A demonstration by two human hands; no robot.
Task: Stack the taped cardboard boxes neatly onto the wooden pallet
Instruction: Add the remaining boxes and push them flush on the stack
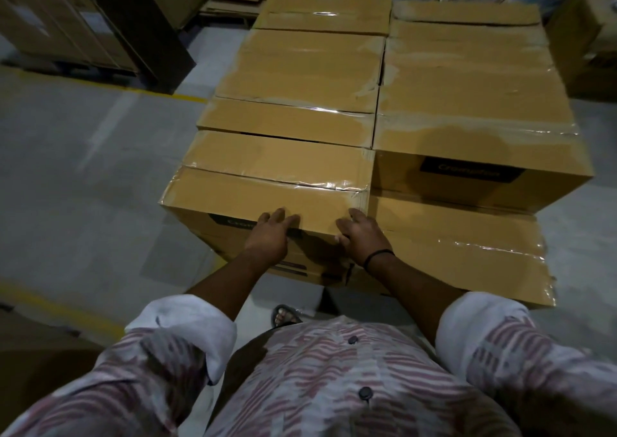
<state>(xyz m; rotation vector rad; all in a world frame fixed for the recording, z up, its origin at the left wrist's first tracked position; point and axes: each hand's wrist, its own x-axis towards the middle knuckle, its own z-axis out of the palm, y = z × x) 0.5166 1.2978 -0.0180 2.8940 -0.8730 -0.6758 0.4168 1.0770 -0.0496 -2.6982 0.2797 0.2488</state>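
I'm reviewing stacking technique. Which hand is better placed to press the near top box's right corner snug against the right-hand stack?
Right. The right hand curls over the near box's right front corner, beside the right-hand stack. The left hand lies flat at mid-edge, farther from it.

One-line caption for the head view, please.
Left hand and right hand rest on the near top edge of the nearest upper-layer taped cardboard box.
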